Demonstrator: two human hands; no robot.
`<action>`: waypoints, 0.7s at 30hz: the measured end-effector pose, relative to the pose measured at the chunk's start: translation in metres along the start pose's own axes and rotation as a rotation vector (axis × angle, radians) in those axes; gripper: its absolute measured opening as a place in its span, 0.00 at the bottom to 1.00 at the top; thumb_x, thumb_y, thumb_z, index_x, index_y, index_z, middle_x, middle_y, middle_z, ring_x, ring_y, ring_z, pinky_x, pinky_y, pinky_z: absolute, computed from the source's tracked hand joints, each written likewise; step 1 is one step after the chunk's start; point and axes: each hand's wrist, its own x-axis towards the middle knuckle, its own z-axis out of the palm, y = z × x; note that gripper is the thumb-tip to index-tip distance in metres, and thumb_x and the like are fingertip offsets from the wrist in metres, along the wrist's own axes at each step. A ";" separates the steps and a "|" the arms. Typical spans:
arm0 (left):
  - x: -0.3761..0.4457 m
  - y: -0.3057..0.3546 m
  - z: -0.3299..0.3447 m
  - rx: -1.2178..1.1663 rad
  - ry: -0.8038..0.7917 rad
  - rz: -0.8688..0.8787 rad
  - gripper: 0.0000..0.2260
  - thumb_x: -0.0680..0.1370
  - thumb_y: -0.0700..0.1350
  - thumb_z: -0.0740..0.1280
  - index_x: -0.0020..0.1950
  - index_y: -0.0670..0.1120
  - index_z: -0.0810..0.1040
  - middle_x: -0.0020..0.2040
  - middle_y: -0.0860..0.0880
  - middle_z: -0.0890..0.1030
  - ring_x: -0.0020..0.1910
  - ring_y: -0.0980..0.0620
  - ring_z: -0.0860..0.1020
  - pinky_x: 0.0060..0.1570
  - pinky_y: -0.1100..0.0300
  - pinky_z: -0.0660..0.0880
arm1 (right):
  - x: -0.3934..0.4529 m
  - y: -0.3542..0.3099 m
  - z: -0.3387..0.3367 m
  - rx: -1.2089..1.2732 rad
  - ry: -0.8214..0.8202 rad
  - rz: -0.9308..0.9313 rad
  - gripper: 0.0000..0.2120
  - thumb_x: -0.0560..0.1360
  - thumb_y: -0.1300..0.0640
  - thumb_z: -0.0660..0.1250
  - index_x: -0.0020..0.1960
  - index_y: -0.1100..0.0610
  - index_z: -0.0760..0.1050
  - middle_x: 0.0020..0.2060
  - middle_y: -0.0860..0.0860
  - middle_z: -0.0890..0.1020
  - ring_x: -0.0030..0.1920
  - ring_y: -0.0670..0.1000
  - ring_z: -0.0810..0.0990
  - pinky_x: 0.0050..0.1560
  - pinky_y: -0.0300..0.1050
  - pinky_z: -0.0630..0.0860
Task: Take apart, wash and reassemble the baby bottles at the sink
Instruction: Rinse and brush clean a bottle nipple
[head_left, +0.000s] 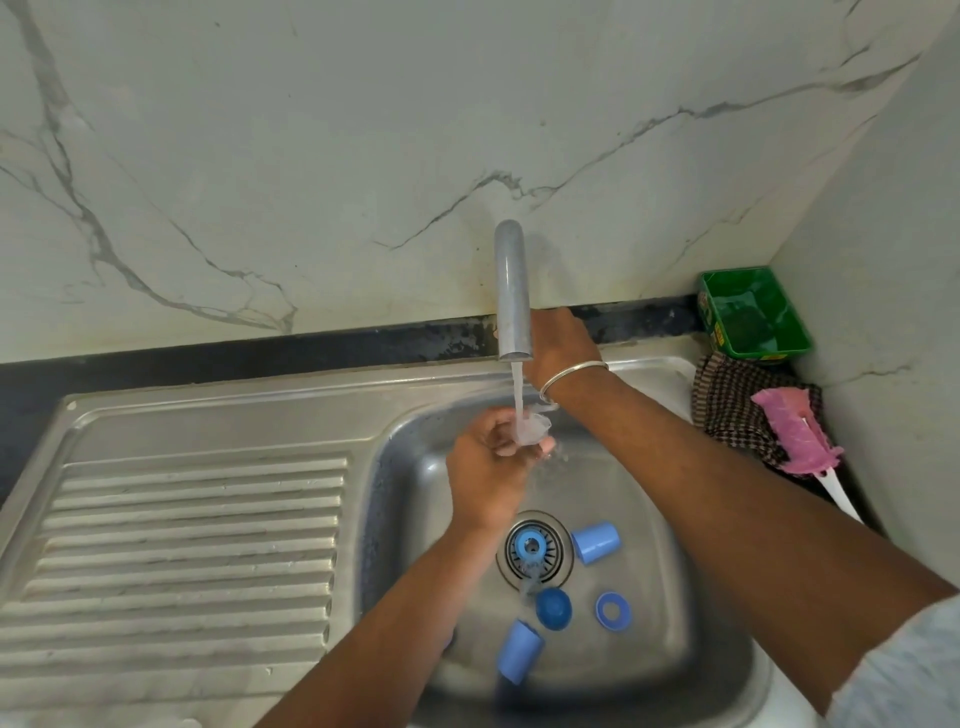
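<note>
Starting at the left, the ribbed draining board (192, 525) gives us a place to set rinsed parts, so we should use it rather than drop them back in the sink (691, 613). Our left hand (491, 467) is under the running water with its fingers curled round a small clear piece (532, 428) — we judge it a teat, though it is too blurred by the stream to be sure. To rinse it well, we turn it so the water runs through the inside as well as over the outside, and keep a firm pinch because wet soft parts slip. Just right of it, our right hand (558, 338) reaches behind the tap (511, 291), probably to the handle; we cannot tell how its fingers lie, as the spout hides them. A gentler flow would splash less. Below, the blue bottle parts lie loose in the basin: a ring (530, 545) on the drain, a cap (596, 542) beside it, a round lid (553, 609), a second ring (613, 609) and another cap (518, 652) — all still to be washed, we think. At the far right sit a green tub (756, 317), a checked cloth (727, 410) and a pink brush (792, 436). The tub's label carries print, but we cannot read it.
</note>
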 end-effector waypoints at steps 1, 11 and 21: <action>0.002 -0.001 -0.001 -0.060 0.025 -0.018 0.16 0.68 0.27 0.76 0.47 0.46 0.80 0.44 0.49 0.85 0.46 0.50 0.84 0.48 0.56 0.82 | 0.000 0.000 0.000 0.000 0.003 -0.001 0.08 0.80 0.60 0.61 0.41 0.57 0.70 0.44 0.63 0.81 0.46 0.63 0.80 0.51 0.57 0.79; 0.003 -0.007 0.000 0.208 -0.088 0.091 0.18 0.69 0.34 0.77 0.50 0.55 0.82 0.44 0.57 0.86 0.46 0.58 0.84 0.48 0.59 0.81 | 0.003 0.004 0.004 -0.018 0.009 0.006 0.20 0.79 0.62 0.60 0.31 0.50 0.59 0.38 0.59 0.77 0.44 0.63 0.80 0.49 0.56 0.79; 0.007 0.002 -0.001 0.014 0.037 -0.326 0.14 0.73 0.47 0.77 0.41 0.35 0.83 0.33 0.43 0.82 0.32 0.51 0.79 0.42 0.55 0.78 | 0.020 0.029 0.022 0.076 0.115 0.034 0.06 0.79 0.54 0.62 0.47 0.57 0.72 0.43 0.56 0.82 0.42 0.56 0.78 0.45 0.49 0.77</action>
